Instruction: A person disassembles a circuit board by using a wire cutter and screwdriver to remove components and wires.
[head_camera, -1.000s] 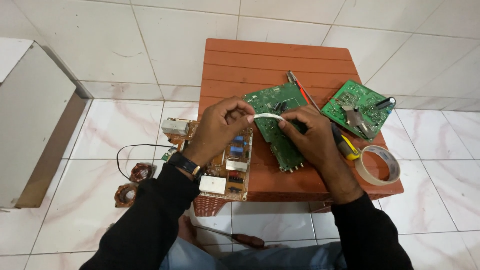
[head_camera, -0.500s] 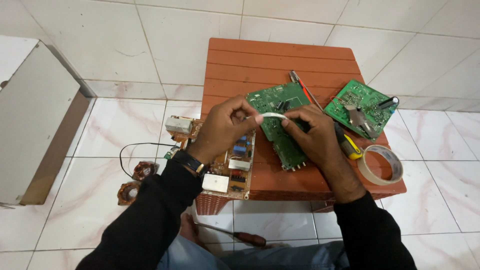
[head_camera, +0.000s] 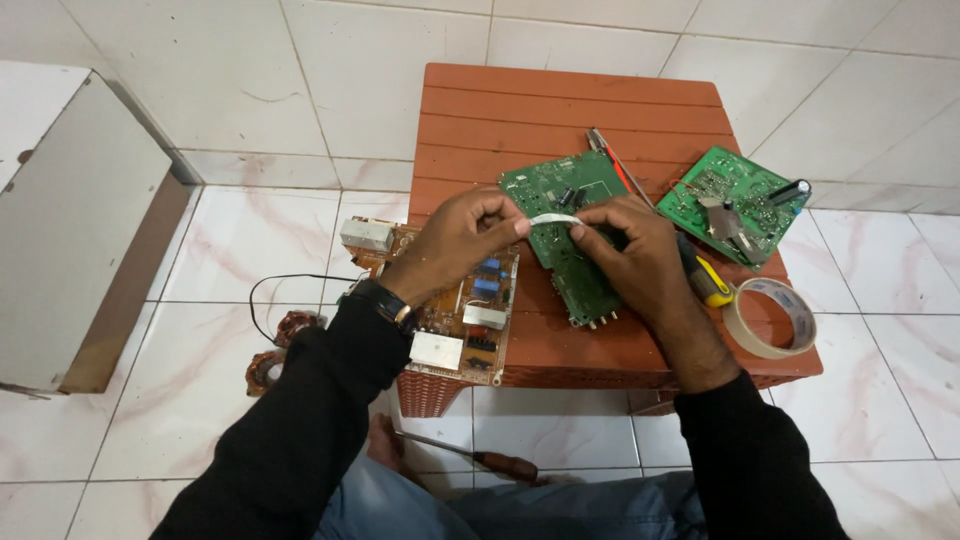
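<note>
Your left hand (head_camera: 455, 235) and right hand (head_camera: 630, 250) each pinch one end of a short white ribbon strip (head_camera: 553, 219), held free above the green circuit board (head_camera: 570, 215) on the bench (head_camera: 480, 110); it joins nothing yet.

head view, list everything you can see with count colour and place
white strip: 1, white, pinched between both hands above the middle board
green circuit boards: 2, one under the hands, one at the table's right rear
brown circuit board: 1, brown with blue and white parts, over the table's left edge
tape roll: 1, beige, table's front right corner
table: 1, orange-brown slats
screwdrivers: 2, red-handled on the floor, yellow-handled by the right hand
grey cabinet: 1, far left
left hand: grip on the strip's left end
right hand: grip on its right end
</note>
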